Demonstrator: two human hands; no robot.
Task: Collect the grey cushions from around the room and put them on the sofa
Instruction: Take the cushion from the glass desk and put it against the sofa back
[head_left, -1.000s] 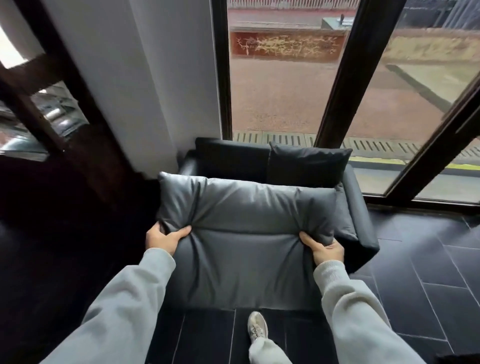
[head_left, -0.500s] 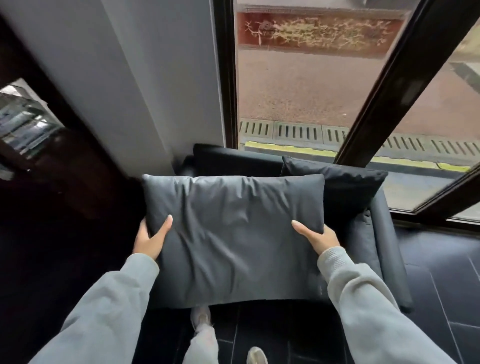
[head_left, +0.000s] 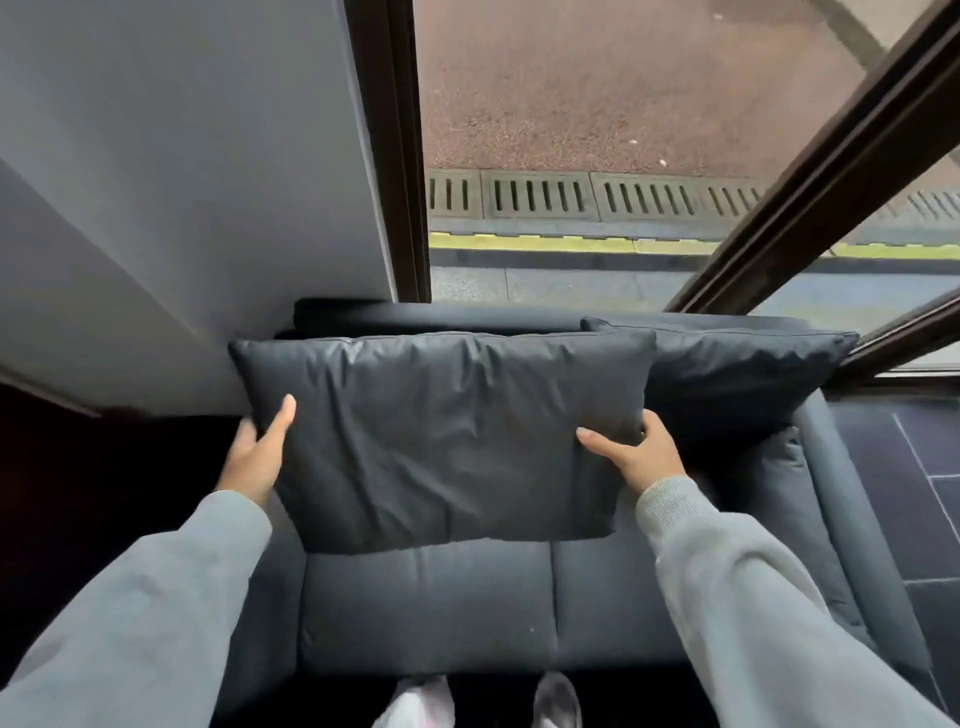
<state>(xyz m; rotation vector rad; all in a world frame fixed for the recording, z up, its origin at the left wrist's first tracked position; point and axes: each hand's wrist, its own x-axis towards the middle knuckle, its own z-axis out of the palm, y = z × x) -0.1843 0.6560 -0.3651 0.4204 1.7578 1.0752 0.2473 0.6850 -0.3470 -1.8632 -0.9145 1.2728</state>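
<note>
A large dark grey cushion (head_left: 441, 441) stands upright over the left half of the dark grey sofa (head_left: 431, 608), against its backrest. My left hand (head_left: 260, 457) grips the cushion's left edge and my right hand (head_left: 631, 457) grips its right edge. A second grey cushion (head_left: 737, 379) leans against the backrest on the sofa's right side, partly hidden behind the held one. The sofa's seat shows below the held cushion.
A grey wall (head_left: 182, 182) rises behind the sofa's left side. A tall window with dark frames (head_left: 395, 156) is behind it, and dark floor tiles (head_left: 909, 493) lie to the right. My shoes (head_left: 556, 701) touch the sofa's front.
I have stepped closer to the sofa. The cushion has moved forward and up from over the seat front to the backrest on the left side, still held in both hands.
</note>
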